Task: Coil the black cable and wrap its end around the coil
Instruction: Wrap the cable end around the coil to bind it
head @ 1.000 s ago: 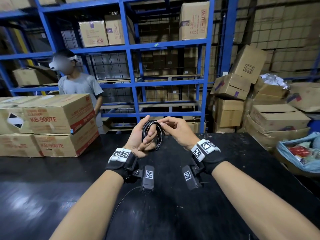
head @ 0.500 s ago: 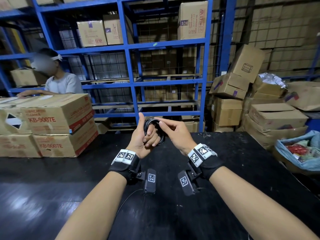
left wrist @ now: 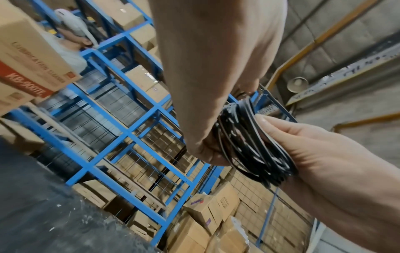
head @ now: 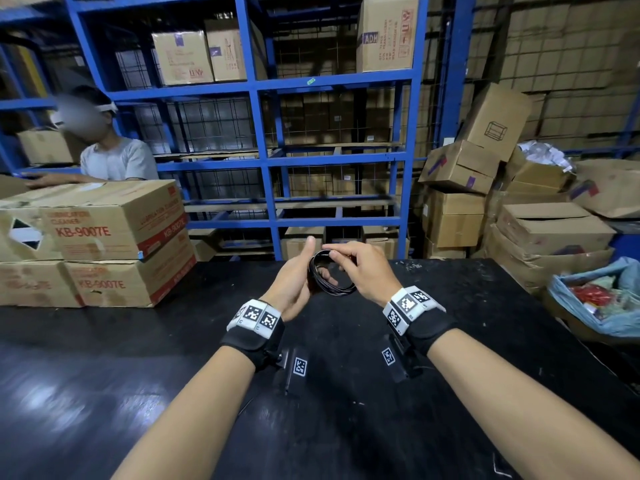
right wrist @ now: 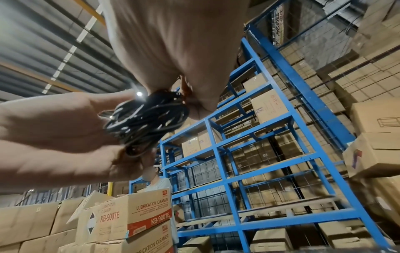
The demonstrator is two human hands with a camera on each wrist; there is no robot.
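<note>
A warehouse — tall blue steel racks (head: 263,161) stacked with cardboard cartons (head: 384,32), more cartons piled loose beside a black worktable (head: 104,393).

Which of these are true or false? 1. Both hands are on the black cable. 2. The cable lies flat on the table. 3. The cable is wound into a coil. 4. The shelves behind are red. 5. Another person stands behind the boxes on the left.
1. True: the left hand and the right hand both hold the cable.
2. False: it is held up above the table.
3. True: it forms a ring of several loops.
4. False: the shelves are blue.
5. True: a person stands behind the boxes, one hand resting on top.
</note>
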